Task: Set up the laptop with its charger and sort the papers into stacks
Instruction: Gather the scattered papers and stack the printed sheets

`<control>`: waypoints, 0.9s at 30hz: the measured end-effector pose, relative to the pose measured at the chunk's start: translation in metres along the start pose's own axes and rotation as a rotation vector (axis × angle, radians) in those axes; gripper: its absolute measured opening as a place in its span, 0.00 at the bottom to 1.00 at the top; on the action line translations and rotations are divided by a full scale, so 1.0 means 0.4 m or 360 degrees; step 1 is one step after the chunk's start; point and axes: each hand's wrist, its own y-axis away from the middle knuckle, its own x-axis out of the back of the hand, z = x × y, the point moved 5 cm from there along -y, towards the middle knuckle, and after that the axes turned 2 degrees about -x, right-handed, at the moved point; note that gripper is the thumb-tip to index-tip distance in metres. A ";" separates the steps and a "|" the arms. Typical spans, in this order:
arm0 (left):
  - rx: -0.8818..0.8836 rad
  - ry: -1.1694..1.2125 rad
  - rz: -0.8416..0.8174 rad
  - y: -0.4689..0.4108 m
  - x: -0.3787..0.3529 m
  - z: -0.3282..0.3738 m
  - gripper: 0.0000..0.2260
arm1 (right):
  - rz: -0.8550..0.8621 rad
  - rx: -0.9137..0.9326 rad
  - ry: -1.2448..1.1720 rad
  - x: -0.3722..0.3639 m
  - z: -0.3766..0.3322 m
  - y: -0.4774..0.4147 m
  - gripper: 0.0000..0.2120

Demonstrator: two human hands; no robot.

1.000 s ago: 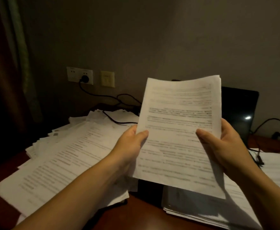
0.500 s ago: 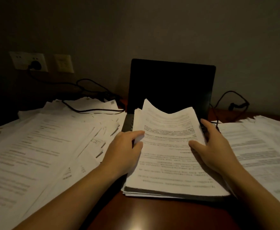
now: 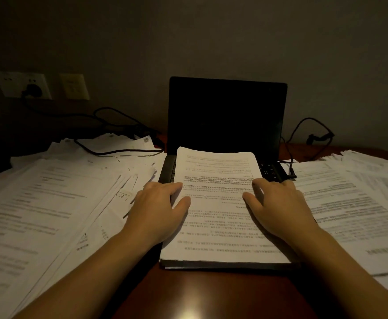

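The table's [image 3: 199, 295] left side is covered by loose papers [image 3: 50, 203], its right by more sheets [image 3: 349, 199]. The open, dark laptop [image 3: 226, 116] stands mid-table toward the back edge, a paper stack [image 3: 218, 226] on its keyboard. The left hand [image 3: 158, 210] and right hand [image 3: 280, 203] rest flat on the stack's sides, fingers relaxed, grasping nothing; the charger cable [image 3: 119, 153] crosses the left papers.
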 end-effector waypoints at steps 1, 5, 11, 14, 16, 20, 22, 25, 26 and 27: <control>0.0006 -0.0004 -0.0014 -0.001 0.000 0.000 0.20 | -0.0003 0.0010 0.0031 0.001 -0.002 0.001 0.22; 0.0064 -0.0100 -0.0062 -0.005 -0.004 -0.007 0.21 | -0.0020 -0.0021 0.0077 -0.003 0.000 0.006 0.24; -0.0033 -0.0288 0.0004 -0.010 0.034 -0.007 0.23 | 0.0044 0.0049 -0.0070 0.001 -0.023 0.032 0.35; 0.0020 -0.0418 -0.0028 -0.020 0.063 -0.037 0.25 | 0.0119 0.0179 -0.0153 0.014 -0.062 0.051 0.34; 0.0085 -0.0486 -0.0109 -0.018 0.080 -0.067 0.26 | 0.0093 0.0310 -0.0118 0.006 -0.112 0.060 0.33; 0.0165 -0.0565 -0.0238 0.014 0.116 -0.130 0.27 | 0.0005 0.0536 -0.0021 -0.015 -0.248 0.070 0.30; 0.0202 -0.0600 -0.0262 0.036 0.146 -0.170 0.27 | -0.0015 0.0636 0.0015 -0.022 -0.323 0.069 0.28; 0.0288 -0.0633 -0.0277 0.068 0.212 -0.257 0.28 | -0.0028 0.0810 -0.0005 -0.029 -0.438 0.077 0.25; 0.0354 -0.0642 -0.0271 0.079 0.240 -0.293 0.29 | -0.0037 0.0856 -0.0039 -0.031 -0.475 0.083 0.24; 0.0426 -0.0661 -0.0261 0.090 0.273 -0.331 0.31 | -0.0052 0.0878 -0.0069 -0.034 -0.509 0.090 0.23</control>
